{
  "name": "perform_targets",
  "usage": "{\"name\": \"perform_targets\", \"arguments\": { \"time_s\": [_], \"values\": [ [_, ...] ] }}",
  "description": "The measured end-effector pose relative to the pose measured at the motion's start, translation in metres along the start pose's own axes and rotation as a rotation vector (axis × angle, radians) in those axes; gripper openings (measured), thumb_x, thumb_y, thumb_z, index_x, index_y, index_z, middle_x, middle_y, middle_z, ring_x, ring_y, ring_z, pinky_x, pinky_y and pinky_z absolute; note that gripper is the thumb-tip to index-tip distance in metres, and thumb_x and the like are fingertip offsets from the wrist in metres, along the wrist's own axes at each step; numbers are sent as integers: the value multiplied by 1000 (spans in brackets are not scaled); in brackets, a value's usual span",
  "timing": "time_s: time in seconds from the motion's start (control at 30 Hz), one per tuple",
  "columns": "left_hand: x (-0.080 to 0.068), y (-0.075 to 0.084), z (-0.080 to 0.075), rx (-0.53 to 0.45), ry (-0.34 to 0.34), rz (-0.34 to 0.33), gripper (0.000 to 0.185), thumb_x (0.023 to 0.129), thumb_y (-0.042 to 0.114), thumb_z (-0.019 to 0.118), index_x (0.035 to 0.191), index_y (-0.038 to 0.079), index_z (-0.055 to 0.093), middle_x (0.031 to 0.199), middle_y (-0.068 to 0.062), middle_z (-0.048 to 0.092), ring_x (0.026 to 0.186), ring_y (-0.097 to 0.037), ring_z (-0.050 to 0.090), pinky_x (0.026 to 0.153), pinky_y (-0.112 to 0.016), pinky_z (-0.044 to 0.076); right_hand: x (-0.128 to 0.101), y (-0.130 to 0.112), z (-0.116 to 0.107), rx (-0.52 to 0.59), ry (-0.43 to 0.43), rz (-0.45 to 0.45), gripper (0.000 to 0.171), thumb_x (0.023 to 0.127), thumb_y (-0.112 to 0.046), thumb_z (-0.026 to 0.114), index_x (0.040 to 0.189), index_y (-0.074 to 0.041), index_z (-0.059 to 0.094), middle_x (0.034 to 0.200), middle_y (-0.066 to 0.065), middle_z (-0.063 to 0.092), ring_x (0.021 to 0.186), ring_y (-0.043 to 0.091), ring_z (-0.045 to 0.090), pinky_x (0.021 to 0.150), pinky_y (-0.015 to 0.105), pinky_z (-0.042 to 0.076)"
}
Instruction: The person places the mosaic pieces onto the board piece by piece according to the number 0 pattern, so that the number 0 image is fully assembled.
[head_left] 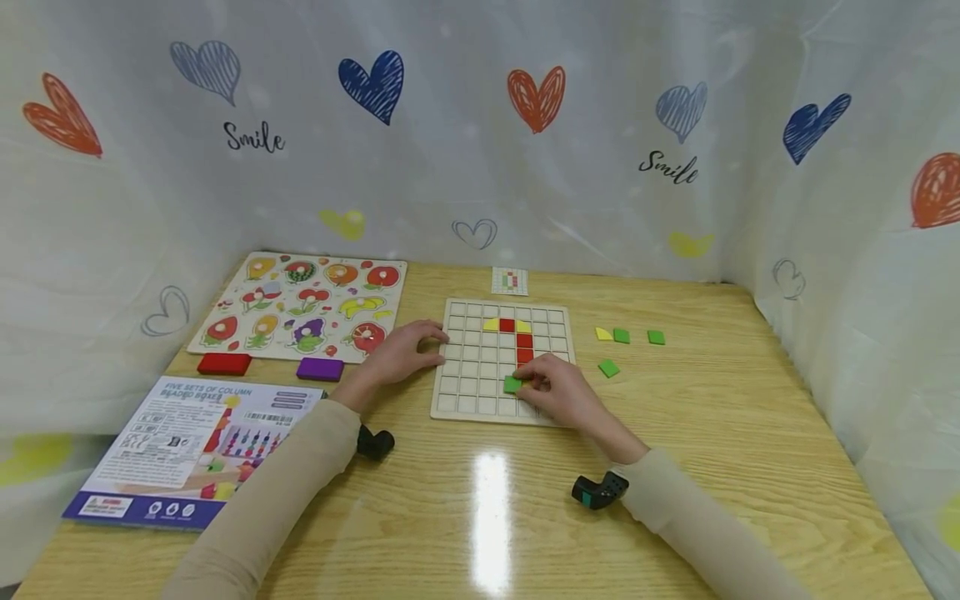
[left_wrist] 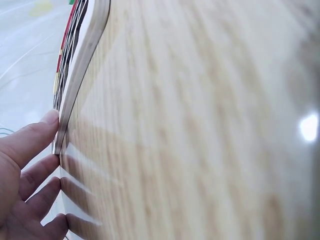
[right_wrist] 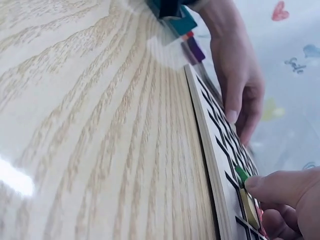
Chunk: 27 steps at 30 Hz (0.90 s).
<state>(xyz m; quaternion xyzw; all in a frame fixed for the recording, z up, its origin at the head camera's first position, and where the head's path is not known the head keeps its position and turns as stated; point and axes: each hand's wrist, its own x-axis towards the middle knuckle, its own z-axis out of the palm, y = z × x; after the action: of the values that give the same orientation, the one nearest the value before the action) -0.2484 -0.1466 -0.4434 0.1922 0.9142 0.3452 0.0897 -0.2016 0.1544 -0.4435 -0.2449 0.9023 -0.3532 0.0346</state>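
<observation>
A wooden grid board point(head_left: 467, 406) lies on the table with red squares point(head_left: 524, 341) and yellow quarter-round pieces point(head_left: 491, 324) set in its cells. My right hand point(head_left: 558, 390) pinches a green square tile point(head_left: 512, 384) over the board's lower right part. In the right wrist view that green tile point(right_wrist: 242, 173) tilts under the thumb, beside a yellow piece point(right_wrist: 251, 209) on the board. My left hand point(head_left: 405, 352) touches the board's left edge. The left wrist view has its thumb point(left_wrist: 37, 137) against that edge, with the other fingers loosely bent.
A small pattern card point(head_left: 510, 281) lies behind the board. To the right are loose green tiles point(head_left: 609, 368) and a yellow piece point(head_left: 603, 334). On the left lie a fruit puzzle point(head_left: 281, 323), red point(head_left: 223, 364) and purple point(head_left: 320, 369) blocks, and a printed box point(head_left: 168, 442).
</observation>
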Motion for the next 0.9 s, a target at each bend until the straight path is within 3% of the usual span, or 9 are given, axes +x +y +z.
{"name": "perform_targets", "arguments": {
  "time_s": [0.9],
  "values": [
    [0, -2, 2, 5, 5, 31, 33, 93, 19, 69, 123, 7, 65, 145, -16, 47, 140, -34, 34, 116, -47, 25, 3, -1, 12, -58, 5, -95, 16, 88, -14, 73, 104, -12, 74, 102, -1, 66, 85, 12, 55, 74, 30, 48]
  ]
}}
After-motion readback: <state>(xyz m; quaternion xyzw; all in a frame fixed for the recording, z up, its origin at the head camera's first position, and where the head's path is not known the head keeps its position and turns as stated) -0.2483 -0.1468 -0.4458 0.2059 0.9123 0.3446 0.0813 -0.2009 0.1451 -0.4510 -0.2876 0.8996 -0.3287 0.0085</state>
